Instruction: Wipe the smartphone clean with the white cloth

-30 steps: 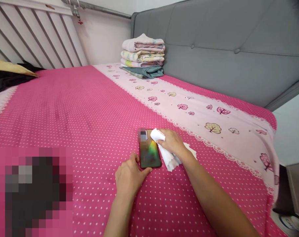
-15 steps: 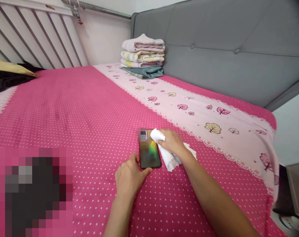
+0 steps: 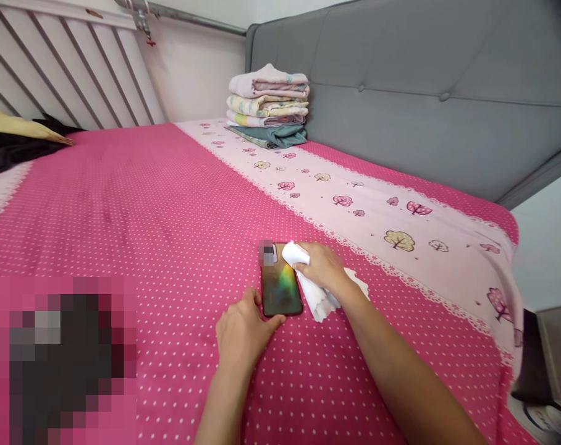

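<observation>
A smartphone (image 3: 280, 290) lies back side up on the pink dotted bed sheet (image 3: 169, 235), its dark back shining with a rainbow gleam. My left hand (image 3: 243, 327) grips the phone's lower left corner, thumb along the bottom edge and fingers at the left side. In my right hand (image 3: 322, 266) is a bunched white tissue (image 3: 296, 253), pressed against the upper right part of the phone's back. The rest of the tissue hangs loose under the palm and onto the sheet. The phone's upper left corner is partly blurred out by pixels.
Folded bedding (image 3: 269, 105) is stacked by the grey headboard (image 3: 401, 93). A pixelated dark object (image 3: 62, 364) lies at the lower left. Black and yellow cloth (image 3: 21, 139) rests at the far left, before a white radiator (image 3: 67, 68). The bed's edge drops off at the right.
</observation>
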Motion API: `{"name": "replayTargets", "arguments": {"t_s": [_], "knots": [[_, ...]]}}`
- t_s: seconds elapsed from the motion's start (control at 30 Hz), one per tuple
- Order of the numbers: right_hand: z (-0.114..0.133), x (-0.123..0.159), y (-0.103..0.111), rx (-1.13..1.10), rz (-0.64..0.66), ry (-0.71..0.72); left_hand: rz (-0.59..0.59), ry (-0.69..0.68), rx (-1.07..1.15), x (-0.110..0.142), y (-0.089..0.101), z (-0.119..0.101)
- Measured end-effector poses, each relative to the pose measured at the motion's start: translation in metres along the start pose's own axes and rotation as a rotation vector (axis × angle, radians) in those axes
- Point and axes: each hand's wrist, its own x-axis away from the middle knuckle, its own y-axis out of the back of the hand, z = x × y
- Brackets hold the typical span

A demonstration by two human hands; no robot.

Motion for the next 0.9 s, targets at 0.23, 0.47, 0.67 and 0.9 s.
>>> {"name": "replayTargets", "arguments": {"t_s": [0.23, 0.47, 0.67, 0.9], "knots": [[0.0001, 0.0002, -0.0003, 0.005, -0.004, -0.005, 0.005, 0.008, 0.006, 0.0006, 0.0012, 0.0000], [0.0008, 0.0004, 0.0005, 0.010, -0.004, -0.008, 0.001, 0.007, 0.014, 0.0005, 0.0009, -0.0011], [0.0007, 0.0005, 0.0011, 0.013, 0.001, -0.007, 0.003, 0.011, 0.001, 0.0004, 0.0011, -0.0010], [0.0012, 0.0007, 0.0011, 0.006, 0.005, -0.015, 0.010, 0.013, -0.015, 0.0023, 0.0022, -0.0018]]}}
